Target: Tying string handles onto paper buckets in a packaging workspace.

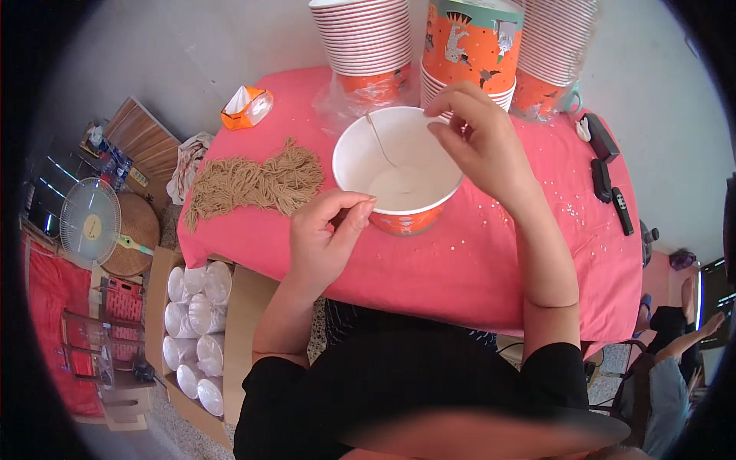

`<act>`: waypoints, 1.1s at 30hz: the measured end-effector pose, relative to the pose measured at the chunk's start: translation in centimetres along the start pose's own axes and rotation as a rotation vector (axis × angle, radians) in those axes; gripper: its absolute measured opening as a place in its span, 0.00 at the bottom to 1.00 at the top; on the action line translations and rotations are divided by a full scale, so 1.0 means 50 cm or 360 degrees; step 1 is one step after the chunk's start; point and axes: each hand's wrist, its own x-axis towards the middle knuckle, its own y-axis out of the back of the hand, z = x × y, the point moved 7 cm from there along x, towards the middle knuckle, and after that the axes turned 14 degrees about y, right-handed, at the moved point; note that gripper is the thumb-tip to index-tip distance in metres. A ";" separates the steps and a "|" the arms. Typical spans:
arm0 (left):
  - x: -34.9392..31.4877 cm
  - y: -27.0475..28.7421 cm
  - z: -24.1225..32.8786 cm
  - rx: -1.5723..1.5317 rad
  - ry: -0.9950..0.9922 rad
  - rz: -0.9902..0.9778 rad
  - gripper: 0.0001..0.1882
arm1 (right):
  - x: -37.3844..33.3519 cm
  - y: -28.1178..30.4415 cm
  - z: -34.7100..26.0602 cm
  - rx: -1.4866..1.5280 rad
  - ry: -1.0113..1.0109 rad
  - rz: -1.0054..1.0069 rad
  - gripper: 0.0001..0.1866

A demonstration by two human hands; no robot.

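Paper bucket point(406, 223): one, upright on the pink-covered surface point(437, 284), between two hands.
Cord strand point(379, 142): one was already hung from the far rim down the inside wall; no second hanging strand showed.
Cord bundle point(257, 186): one, loose, left of the bucket, probably mostly unused.
Bucket stacks: three at the far side, left point(369, 38), middle point(471, 54) and right point(556, 46), apparently untouched.
Left hand point(366, 205): thumb and forefinger nearly met at the near rim; whether they gripped anything could not be told.
Right hand point(433, 121): bent fingers, thumb and forefinger apart beside the right rim, nothing visibly pinched.
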 end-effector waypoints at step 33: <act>-0.032 -0.029 0.025 0.0870 -0.0556 0.0231 0.09 | -0.029 -0.041 -0.044 0.0284 0.0032 -0.0752 0.03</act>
